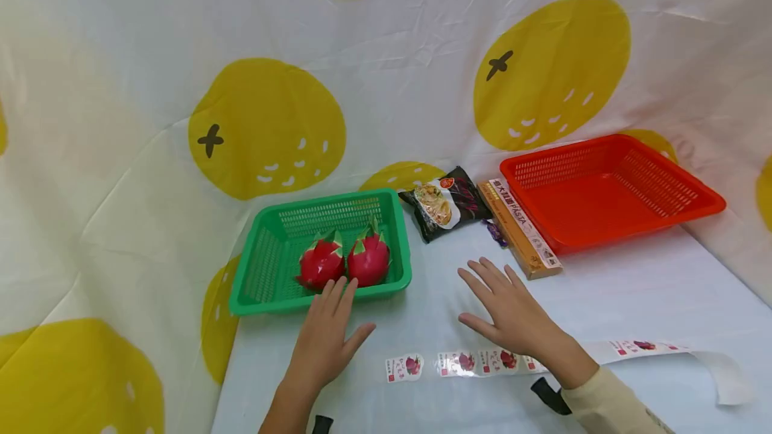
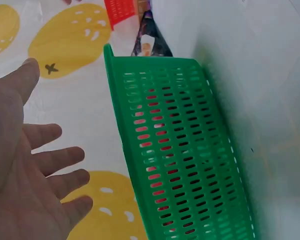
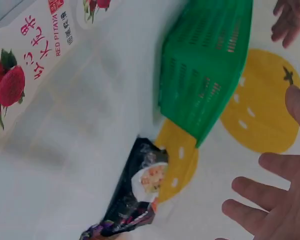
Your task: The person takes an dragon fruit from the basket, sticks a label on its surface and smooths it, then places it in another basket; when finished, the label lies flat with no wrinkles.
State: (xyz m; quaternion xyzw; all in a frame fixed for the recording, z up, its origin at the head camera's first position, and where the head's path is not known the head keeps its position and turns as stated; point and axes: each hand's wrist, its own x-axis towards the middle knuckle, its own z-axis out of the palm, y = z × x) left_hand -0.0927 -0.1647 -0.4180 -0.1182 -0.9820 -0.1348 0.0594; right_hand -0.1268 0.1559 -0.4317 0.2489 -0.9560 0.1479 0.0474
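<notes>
White tabletop (image 1: 422, 313), RED PITAYA stickers (image 3: 37, 65), PASTA box (image 1: 521, 230)

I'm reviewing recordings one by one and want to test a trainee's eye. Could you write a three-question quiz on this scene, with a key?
1. How many round red dragon fruits lie in the green plastic mesh basket?
2. True or false: the person's left hand grips one of them.
3. What lies between the shiny black noodle packet and the red plastic mesh basket: (a) a long brown cardboard pasta box or (b) a strip of white paper labels?

Key: 1. Two. 2. False; its fingers are extended and it holds nothing. 3. a.
</notes>
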